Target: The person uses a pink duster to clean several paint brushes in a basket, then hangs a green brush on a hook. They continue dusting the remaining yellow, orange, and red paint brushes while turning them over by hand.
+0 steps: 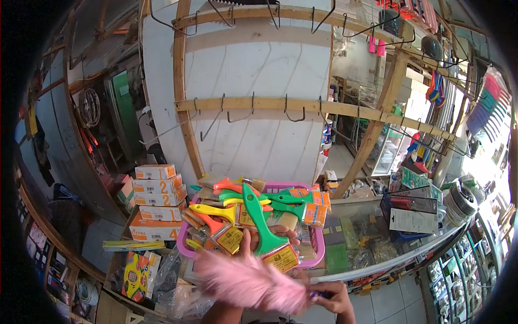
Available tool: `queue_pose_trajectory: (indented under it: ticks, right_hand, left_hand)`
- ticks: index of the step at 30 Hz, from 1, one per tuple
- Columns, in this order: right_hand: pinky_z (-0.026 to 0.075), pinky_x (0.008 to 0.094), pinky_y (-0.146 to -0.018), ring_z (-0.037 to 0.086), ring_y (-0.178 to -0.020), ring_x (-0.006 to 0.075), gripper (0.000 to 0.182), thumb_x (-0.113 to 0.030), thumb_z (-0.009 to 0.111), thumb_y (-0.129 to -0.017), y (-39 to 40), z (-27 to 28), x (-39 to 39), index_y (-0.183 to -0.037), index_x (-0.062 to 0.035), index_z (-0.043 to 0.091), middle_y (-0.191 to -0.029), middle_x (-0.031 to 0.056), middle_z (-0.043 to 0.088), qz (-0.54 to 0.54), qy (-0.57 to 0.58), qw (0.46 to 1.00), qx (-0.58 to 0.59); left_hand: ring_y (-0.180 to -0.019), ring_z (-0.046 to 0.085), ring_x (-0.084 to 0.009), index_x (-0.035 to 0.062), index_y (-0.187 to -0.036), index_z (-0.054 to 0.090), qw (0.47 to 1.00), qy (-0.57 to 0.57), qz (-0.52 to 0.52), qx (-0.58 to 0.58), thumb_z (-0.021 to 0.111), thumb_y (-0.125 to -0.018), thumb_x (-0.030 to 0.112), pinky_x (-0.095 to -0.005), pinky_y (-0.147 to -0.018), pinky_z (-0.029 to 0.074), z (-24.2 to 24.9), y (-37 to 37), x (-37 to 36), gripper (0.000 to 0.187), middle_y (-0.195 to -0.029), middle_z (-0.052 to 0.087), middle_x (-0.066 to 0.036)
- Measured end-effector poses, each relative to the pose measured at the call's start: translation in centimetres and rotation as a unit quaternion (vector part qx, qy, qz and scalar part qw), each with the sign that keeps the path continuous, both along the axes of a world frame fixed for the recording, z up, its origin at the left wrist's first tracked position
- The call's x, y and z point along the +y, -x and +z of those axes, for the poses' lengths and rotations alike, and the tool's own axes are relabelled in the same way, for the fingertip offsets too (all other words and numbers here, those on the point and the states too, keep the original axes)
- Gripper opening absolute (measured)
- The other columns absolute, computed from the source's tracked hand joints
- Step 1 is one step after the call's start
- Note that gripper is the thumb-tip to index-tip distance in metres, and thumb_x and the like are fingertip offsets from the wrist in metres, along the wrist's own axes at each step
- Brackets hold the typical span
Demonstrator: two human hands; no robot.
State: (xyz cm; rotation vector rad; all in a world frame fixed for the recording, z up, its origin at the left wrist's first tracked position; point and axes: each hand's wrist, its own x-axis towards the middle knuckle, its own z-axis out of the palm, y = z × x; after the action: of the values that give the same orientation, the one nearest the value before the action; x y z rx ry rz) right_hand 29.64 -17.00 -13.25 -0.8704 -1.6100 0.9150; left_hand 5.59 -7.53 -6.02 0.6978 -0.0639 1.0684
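Observation:
My left hand is wrapped around a large green paintbrush, its thumb left of the handle and fingertips showing on the right. The brush points handle-up, with a yellow label near its bristle end. My right hand is closed on the dark handle of a fluffy pink duster. The duster lies across in front of my left wrist and hides part of that hand. Behind them, a pink basket holds several paintbrushes with green, yellow and orange handles, including a yellow-handled brush.
Orange-and-white boxes are stacked left of the basket. A glass counter runs to the right, bearing a dark blue basket of packaged goods. Wooden rails with metal hooks cross the white panel behind.

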Motion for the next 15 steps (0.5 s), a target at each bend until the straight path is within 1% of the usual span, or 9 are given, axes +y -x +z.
queue_pose_trajectory:
  ticks: [2,3,6,7,10,11,12,14,15]
  right_hand:
    - [0.047,0.0263,-0.059,0.058,-0.065,0.0125,0.026,-0.021,0.068,-0.091,-1.4,-1.7,-0.6,-0.093,0.0048,0.067,-0.075,0.0057,0.064,-0.051,0.12,0.987,0.094]
    - [0.047,0.0257,-0.059,0.06,-0.066,0.0122,0.029,-0.023,0.071,-0.09,-1.1,-1.2,-0.4,-0.093,0.0055,0.067,-0.076,0.0036,0.064,-0.009,0.146,0.962,0.231]
    - [0.051,0.0302,-0.066,0.064,-0.071,0.0151,0.028,-0.016,0.078,-0.082,-4.0,1.3,-0.8,-0.096,0.0073,0.07,-0.085,0.0103,0.072,0.083,0.126,0.988,-0.027]
    - [0.053,0.0321,-0.07,0.066,-0.073,0.0159,0.031,-0.014,0.081,-0.078,-4.2,1.6,-0.8,-0.097,0.008,0.071,-0.089,0.013,0.073,0.074,0.08,0.994,-0.01]
    - [0.05,0.0313,-0.064,0.062,-0.066,0.0162,0.032,-0.016,0.081,-0.078,-5.2,0.3,-1.3,-0.094,0.009,0.071,-0.078,0.0103,0.07,0.024,0.208,0.95,0.233]
    - [0.044,0.0288,-0.054,0.055,-0.058,0.0139,0.03,-0.019,0.079,-0.081,-5.8,1.0,-1.2,-0.086,0.0092,0.07,-0.069,0.0083,0.063,0.057,0.212,0.959,0.179]
    - [0.042,0.028,-0.051,0.052,-0.055,0.0134,0.032,-0.021,0.078,-0.082,-5.7,3.2,-1.2,-0.083,0.0096,0.068,-0.067,0.0085,0.06,0.072,0.123,0.99,0.014]
    - [0.046,0.028,-0.055,0.059,-0.059,0.0161,0.03,-0.018,0.08,-0.08,-6.9,2.8,-1.2,-0.086,0.0095,0.07,-0.069,0.0104,0.065,0.107,0.059,0.992,0.042]
    - [0.048,0.0286,-0.059,0.062,-0.062,0.0174,0.031,-0.017,0.082,-0.078,-7.4,2.6,-1.1,-0.089,0.0098,0.071,-0.072,0.0119,0.067,0.109,0.102,0.984,0.1]
  left_hand:
    - [-0.126,0.051,-0.0381,-0.0021,-0.139,0.043,0.979,0.06,0.15,0.124,0.034,-0.098,0.066,-0.0565,-0.102,0.045,1.7,-0.4,-1.2,0.08,-0.139,0.049,-0.022]
    - [-0.124,0.054,-0.0376,-0.0026,-0.137,0.045,0.971,0.054,0.137,0.19,0.032,-0.098,0.066,-0.0558,-0.099,0.048,1.5,0.2,-1.6,0.081,-0.136,0.052,-0.022]
    - [-0.118,0.059,-0.0358,-0.0031,-0.135,0.048,0.997,0.023,0.015,0.068,0.029,-0.099,0.065,-0.0518,-0.097,0.051,1.9,0.2,-1.3,0.08,-0.13,0.057,-0.021]
    - [-0.117,0.059,-0.036,-0.0039,-0.134,0.048,0.995,-0.002,0.026,0.101,0.028,-0.099,0.066,-0.0532,-0.098,0.05,2.0,0.4,-1.0,0.081,-0.129,0.058,-0.022]
    - [-0.118,0.058,-0.0362,-0.0054,-0.134,0.048,0.987,-0.001,0.071,0.143,0.026,-0.099,0.066,-0.0555,-0.1,0.047,1.4,0.4,-1.3,0.082,-0.128,0.058,-0.023]
    - [-0.117,0.059,-0.0358,-0.0055,-0.135,0.047,0.978,0.139,0.105,0.114,0.026,-0.1,0.065,-0.0548,-0.098,0.049,1.7,-0.2,-2.1,0.082,-0.127,0.058,-0.023]
    - [-0.116,0.059,-0.0343,-0.0047,-0.136,0.047,0.999,0.017,-0.021,0.027,0.026,-0.1,0.065,-0.0538,-0.097,0.049,2.2,-0.1,-1.8,0.081,-0.128,0.057,-0.023]
    - [-0.114,0.06,-0.0347,-0.0049,-0.135,0.047,0.994,0.055,0.024,0.096,0.026,-0.1,0.064,-0.0522,-0.097,0.049,2.9,0.1,-2.5,0.08,-0.125,0.059,-0.023]
    - [-0.112,0.061,-0.0358,-0.0057,-0.134,0.048,0.996,0.091,-0.007,0.005,0.025,-0.1,0.065,-0.0518,-0.096,0.05,2.4,0.2,-2.3,0.081,-0.123,0.059,-0.023]
